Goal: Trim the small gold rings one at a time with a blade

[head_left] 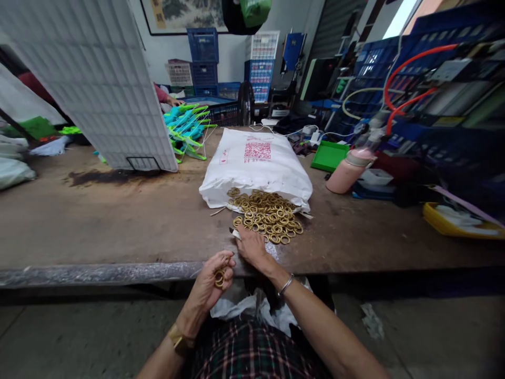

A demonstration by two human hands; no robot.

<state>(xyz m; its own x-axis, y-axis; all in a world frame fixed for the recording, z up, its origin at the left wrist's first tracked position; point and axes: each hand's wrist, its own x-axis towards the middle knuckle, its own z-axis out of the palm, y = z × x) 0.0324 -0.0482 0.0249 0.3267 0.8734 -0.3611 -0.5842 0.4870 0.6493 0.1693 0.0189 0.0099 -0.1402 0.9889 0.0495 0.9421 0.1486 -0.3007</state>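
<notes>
My left hand (213, 276) is closed around a few brass-coloured rings (220, 279) just in front of the table's near edge. Over the edge, my right hand (252, 246) grips a small tool (235, 233) with a white body and a dark tip; its exact kind is not clear. The fingers of that hand are right beside a pile of brass-coloured rings (272, 216). The rings spill onto the table from the mouth of a white woven sack (232, 158), which lies flat with a red printed code on top.
A white ridged panel (118, 89) stands on the brown table (118, 221) at left, near turquoise and green frames (189, 129). To the right are a green tray (329, 156), a pink bottle (349, 171) and a yellow tray (453, 223). Another person's hand (173, 101) shows behind the panel.
</notes>
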